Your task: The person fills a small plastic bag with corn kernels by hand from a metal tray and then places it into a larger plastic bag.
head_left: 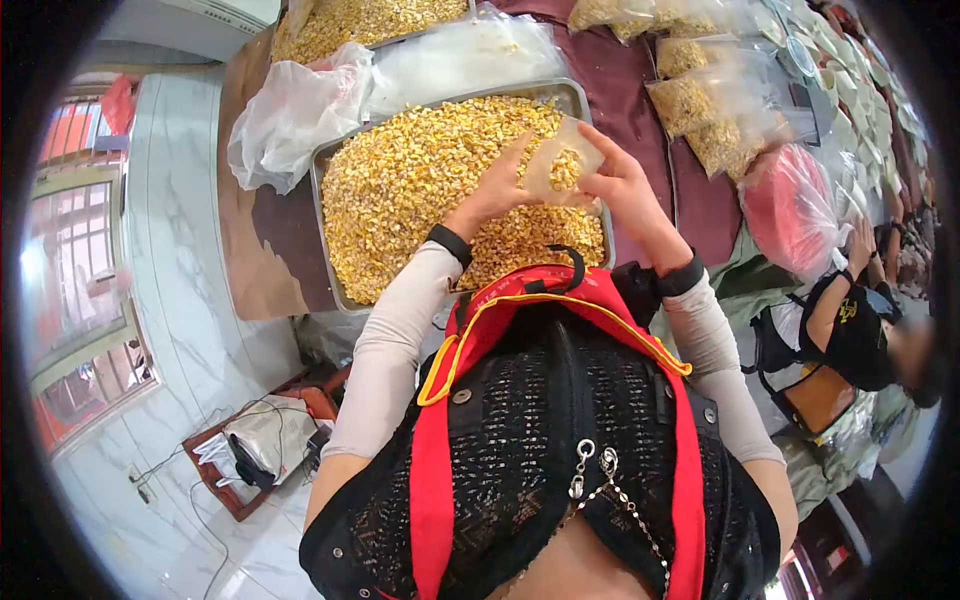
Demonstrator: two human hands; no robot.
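Both hands meet over a metal tray heaped with small yellow and pale chopped pieces. Between them is a small clear plastic bag, with some of the yellow pieces showing at it. My left hand has its fingers closed at the bag's left edge. On the opposite side, my right hand pinches the bag between thumb and fingers. The heap lies directly beneath the hands.
A crumpled plastic bag lies left of the tray, beside a second filled tray. Several filled clear bags and a red bundle in plastic lie to the right. Another person works at the far right.
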